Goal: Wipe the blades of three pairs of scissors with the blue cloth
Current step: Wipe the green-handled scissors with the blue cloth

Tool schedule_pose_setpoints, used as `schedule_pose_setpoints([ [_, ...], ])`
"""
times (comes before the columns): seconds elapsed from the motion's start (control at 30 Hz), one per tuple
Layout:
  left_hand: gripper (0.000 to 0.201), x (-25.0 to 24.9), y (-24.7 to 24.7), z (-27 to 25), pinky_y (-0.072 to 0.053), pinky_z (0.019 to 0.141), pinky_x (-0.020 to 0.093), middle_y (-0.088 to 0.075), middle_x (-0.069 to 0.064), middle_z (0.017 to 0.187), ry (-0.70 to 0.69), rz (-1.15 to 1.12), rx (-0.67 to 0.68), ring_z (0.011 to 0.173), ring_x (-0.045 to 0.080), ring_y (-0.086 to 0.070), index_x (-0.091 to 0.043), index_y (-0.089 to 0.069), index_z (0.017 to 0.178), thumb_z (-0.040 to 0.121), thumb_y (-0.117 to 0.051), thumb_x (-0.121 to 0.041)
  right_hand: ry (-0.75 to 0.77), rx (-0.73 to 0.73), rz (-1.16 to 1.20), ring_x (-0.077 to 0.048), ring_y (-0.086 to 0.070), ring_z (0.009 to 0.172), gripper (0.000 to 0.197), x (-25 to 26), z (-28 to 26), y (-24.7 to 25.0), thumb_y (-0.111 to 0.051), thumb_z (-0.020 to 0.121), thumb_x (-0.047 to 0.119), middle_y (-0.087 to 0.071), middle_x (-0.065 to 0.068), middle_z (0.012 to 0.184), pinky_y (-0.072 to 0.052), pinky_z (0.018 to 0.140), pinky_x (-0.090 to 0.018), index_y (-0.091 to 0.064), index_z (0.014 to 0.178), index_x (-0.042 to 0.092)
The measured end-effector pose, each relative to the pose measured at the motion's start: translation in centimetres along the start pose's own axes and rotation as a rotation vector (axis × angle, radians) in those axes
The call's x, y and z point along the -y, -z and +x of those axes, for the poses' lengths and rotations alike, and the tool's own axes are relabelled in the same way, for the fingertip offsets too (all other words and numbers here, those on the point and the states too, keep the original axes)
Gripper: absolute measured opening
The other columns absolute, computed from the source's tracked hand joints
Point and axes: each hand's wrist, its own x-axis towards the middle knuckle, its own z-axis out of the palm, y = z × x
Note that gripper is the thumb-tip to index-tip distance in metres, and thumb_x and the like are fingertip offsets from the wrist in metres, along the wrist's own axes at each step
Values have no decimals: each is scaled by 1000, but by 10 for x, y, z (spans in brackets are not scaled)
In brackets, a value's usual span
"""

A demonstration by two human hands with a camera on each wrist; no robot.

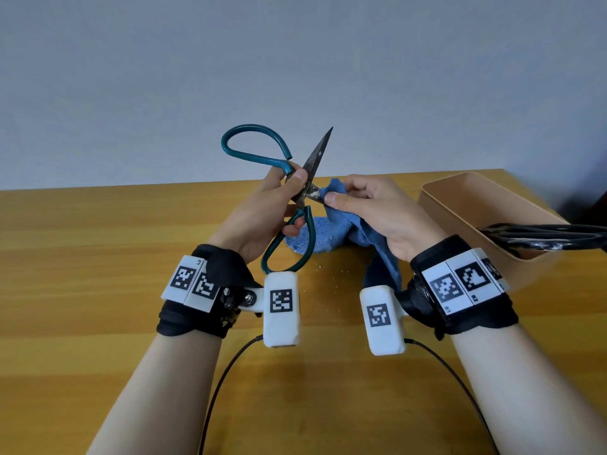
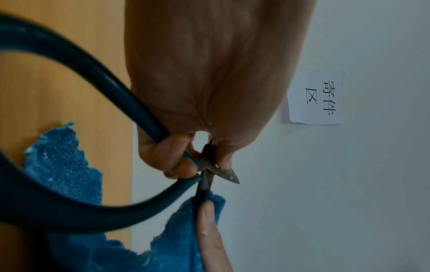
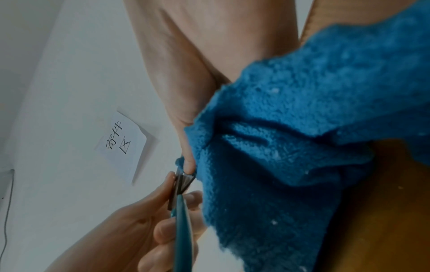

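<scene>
- Scissors [image 1: 297,192], teal-handled and spread open, sit at frame centre; your left hand [image 1: 262,211] grips them near the pivot.
- Your right hand [image 1: 371,208] pinches the blue cloth [image 1: 331,231] around one blade.

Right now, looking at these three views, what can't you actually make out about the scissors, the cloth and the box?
- Lower blade: its tip is wrapped in the cloth pinched by the right hand, in every view.
- Dark scissors in the box: cut off by the head view's right edge; their count is unclear.
- Teal handle loop: blurred and cropped in the left wrist view.
- Left hand: fingers hide the pivot.
</scene>
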Motion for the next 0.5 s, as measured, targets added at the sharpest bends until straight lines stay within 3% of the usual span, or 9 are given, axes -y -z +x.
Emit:
schedule_pose_setpoints([
  [0.1,25,0,3,1,-34,42,20,-47,3,84,1,2,-16,56,15,-45,-16,-55,119,106,-49,-36,-46,75,16,-28,-70,100,11,0,1,3,-69,90,6,-74,-16,106,-52,98,-38,-70,101,6],
  [0.17,20,0,5,1,-33,42,20,-47,3,85,0,12,-18,56,15,-45,-19,-56,114,106,-50,-36,-55,109,14,-23,-70,93,9,0,1,5,-68,89,1,-74,-14,102,-53,92,-32,-69,97,7],
  [0.3,19,-1,4,1,-32,43,21,-47,2,82,-9,34,-3,56,13,-45,-19,-55,113,106,-49,-36,-37,81,34,-17,-67,83,19,-1,0,5,-74,85,10,-71,-13,90,-52,78,-23,-67,97,-3],
  [0.4,21,-3,3,0,-30,44,21,-48,1,80,-17,24,2,55,14,-45,-18,-56,116,106,-50,-35,-35,61,61,-12,-65,77,22,0,1,2,-77,84,18,-70,-3,82,-50,77,-25,-68,93,0],
  [0.5,17,-5,6,0,-29,42,21,-47,0,76,-22,10,5,54,14,-45,-19,-57,111,105,-52,-34,-56,60,72,-21,-65,85,29,2,2,2,-79,82,16,-71,-14,91,-52,90,-40,-66,96,-7],
])
